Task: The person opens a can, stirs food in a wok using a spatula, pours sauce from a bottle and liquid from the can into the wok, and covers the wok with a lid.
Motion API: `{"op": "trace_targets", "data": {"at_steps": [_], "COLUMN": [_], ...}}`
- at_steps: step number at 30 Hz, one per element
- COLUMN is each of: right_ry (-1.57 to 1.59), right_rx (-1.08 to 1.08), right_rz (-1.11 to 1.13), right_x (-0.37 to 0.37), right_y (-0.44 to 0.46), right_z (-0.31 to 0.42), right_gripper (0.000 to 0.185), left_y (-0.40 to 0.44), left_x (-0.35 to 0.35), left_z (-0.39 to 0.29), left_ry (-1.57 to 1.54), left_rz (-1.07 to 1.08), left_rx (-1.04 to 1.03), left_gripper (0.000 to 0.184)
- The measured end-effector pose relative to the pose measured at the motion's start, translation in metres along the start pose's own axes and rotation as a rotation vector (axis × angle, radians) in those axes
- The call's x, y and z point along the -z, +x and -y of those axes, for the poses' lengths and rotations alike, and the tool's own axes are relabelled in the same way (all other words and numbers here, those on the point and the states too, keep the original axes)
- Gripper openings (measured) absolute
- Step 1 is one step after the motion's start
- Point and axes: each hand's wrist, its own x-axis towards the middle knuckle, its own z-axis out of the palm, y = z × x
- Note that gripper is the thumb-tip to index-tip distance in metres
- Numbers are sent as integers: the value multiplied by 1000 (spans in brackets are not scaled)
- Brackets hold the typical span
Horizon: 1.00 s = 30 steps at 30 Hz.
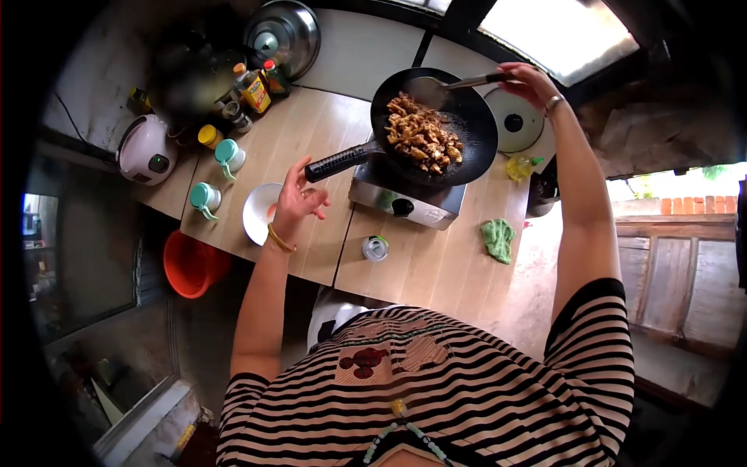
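Observation:
A black wok (pixel 478 156) stands on a silver portable stove (pixel 408 204), with browned, chopped food (pixel 424 134) inside it. My right hand (pixel 531 84) is closed on the dark handle of a metal spatula (pixel 428 92), whose blade is in the wok at the food's upper edge. Just left of the tip of the wok's black handle (pixel 342 161), my left hand (pixel 299 196) is open with its fingers apart, above a white bowl (pixel 253 214). Part of the bowl is hidden behind that hand and wrist.
An open can (pixel 375 248) and a green cloth (pixel 497 240) lie near the front edge. Bottles (pixel 253 89) and teal-lidded jars (pixel 229 156) stand left. Behind the wok are a glass lid (pixel 513 123) and an oil bottle (pixel 523 166). A red bucket (pixel 191 265) is below.

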Motion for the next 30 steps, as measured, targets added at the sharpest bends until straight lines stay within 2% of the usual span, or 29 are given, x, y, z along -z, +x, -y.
{"op": "trace_targets", "data": {"at_steps": [2,4,6,7,8,9,10,12,14,16,21,24,26,28,29,30], "right_ry": [-82,-259,-677,-755,-834,-798,-849,-905,-902,-973,-829,-787,-774,-799,-855,-807], "right_rx": [13,49,176,224,270,308,292,407,390,434,368,447,287,221,262,371], "right_rz": [187,385,445,486,528,500,465,443,348,233,-21,-59,-27,-27,-39,-46], "right_x": [-23,-58,-100,-115,-127,-138,-143,-141,-132,-128,-142,-146,-155,-172,-176,-176], "right_y": [11,1,-29,-48,-70,-96,-120,-156,-188,-217,-279,-304,-315,-309,-301,-289], "right_z": [14,41,65,69,70,69,68,55,37,23,16,8,6,-4,-16,-38], "right_gripper": [31,33,28,26,24,29,25,22,32,29,38,36,35,33,29,33], "left_y": [17,28,35,36,37,40,41,41,42,41,45,48,50,51,50,50], "left_x": [4,-2,-4,-10,-11,-7,-5,-5,-5,-8,-3,1,3,4,3,2], "left_z": [-3,-4,5,4,7,10,12,10,11,10,13,14,15,18,19,19], "left_ry": [66,105,133,110,95,81,70,89,93,108,107,110,109,119,117,114], "left_rz": [44,-28,-54,-110,-99,-91,-87,-89,-100,-115,-94,-58,-57,-60,-69,-79], "left_rx": [92,89,99,99,97,95,91,99,108,116,131,129,136,154,150,141], "left_gripper": [55,44,38,29,29,29,29,25,26,26,27,26,27,28,28,28]}}
